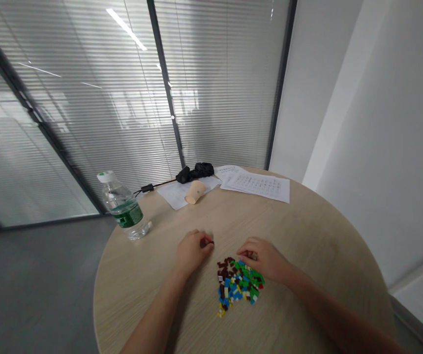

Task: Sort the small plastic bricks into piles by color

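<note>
A pile of small toy bricks [239, 285] in brown, blue, green, yellow and white lies on the table in front of me. To the left of the pile, my left hand [193, 253] rests on the tabletop with its fingers curled. Between its thumb and fingers shows a dark brown toy brick [207, 242]. My right hand [265, 258] is at the pile's upper right edge, just over the green bricks, fingers bent and drawn together. Whatever may be in its fingertips is too small to make out.
A round wooden table [152, 275] carries a water bottle [125, 211] with a green label at the left. Farther back are a tipped paper cup [195, 191], a black folded umbrella [196, 172] and printed sheets [259, 186]. Glass with blinds [226, 98] stands behind.
</note>
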The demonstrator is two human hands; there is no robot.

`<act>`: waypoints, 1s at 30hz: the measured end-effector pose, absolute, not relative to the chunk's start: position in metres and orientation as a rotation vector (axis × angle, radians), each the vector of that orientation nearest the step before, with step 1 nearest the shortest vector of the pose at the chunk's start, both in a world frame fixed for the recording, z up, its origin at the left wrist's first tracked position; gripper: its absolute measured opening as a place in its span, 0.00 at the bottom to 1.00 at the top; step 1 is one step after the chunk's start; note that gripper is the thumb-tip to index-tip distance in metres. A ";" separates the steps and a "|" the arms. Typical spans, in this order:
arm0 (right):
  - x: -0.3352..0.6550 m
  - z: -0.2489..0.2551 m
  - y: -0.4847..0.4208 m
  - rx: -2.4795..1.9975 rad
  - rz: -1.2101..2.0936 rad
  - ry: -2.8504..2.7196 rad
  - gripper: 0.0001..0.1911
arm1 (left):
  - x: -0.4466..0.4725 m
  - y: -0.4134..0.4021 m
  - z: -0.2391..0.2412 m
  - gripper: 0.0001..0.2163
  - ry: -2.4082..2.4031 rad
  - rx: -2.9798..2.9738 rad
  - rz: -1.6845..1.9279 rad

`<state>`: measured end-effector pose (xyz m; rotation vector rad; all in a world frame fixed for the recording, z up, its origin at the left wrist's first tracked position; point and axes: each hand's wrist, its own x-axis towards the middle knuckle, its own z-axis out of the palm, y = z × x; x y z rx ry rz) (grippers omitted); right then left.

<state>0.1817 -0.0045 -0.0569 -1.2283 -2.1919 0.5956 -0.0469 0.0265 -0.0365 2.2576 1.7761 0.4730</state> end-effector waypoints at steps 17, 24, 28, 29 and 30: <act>0.162 -0.062 -0.004 -1.162 0.570 -2.219 0.09 | -0.034 0.014 -0.032 0.08 1.478 2.432 0.537; 0.163 -0.061 -0.009 -1.203 0.596 -2.222 0.08 | -0.027 0.008 -0.029 0.05 1.211 2.515 0.369; 0.162 -0.060 -0.008 -1.225 0.593 -2.207 0.05 | -0.024 0.006 -0.031 0.05 1.187 2.477 0.348; 0.162 -0.060 -0.008 -1.230 0.592 -2.205 0.04 | -0.023 0.006 -0.031 0.05 1.179 2.474 0.347; 0.163 -0.060 -0.008 -1.236 0.593 -2.205 0.04 | -0.023 0.006 -0.031 0.06 1.169 2.474 0.342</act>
